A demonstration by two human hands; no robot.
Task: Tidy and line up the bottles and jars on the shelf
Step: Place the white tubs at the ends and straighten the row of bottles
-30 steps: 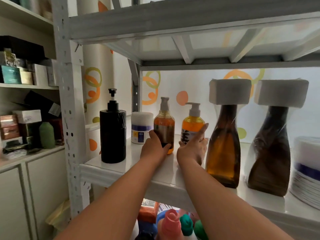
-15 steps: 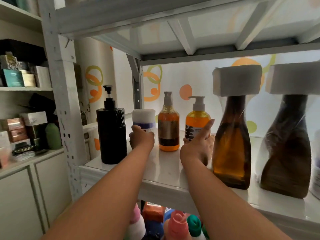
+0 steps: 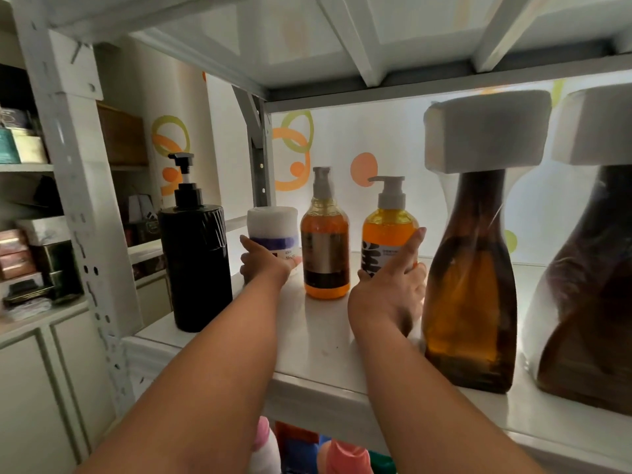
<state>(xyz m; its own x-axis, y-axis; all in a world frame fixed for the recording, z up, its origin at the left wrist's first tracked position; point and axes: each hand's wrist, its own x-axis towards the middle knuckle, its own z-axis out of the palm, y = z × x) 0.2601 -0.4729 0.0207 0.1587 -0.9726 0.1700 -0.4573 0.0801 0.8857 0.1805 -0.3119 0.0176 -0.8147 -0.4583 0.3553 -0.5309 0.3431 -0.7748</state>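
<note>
On the white shelf (image 3: 318, 340) stand, from left to right, a black pump bottle (image 3: 195, 265), a white jar with a purple band (image 3: 272, 227), an amber pump bottle (image 3: 325, 248), an orange pump bottle (image 3: 388, 230) and two tall brown bottles with white block caps (image 3: 473, 285) (image 3: 595, 295). My left hand (image 3: 265, 265) grips the lower part of the white jar at the back. My right hand (image 3: 390, 292) wraps the base of the orange pump bottle, with its index finger lying up the bottle's side.
A perforated white upright (image 3: 85, 213) frames the shelf's left side, and a shelf board runs close overhead. Boxes and small items fill a cabinet (image 3: 30, 254) to the left. Coloured bottle tops (image 3: 345, 456) show on the level below.
My left hand left the amber pump bottle and moved left onto the white jar. My right hand closed around the orange pump bottle. The camera came closer to the shelf.
</note>
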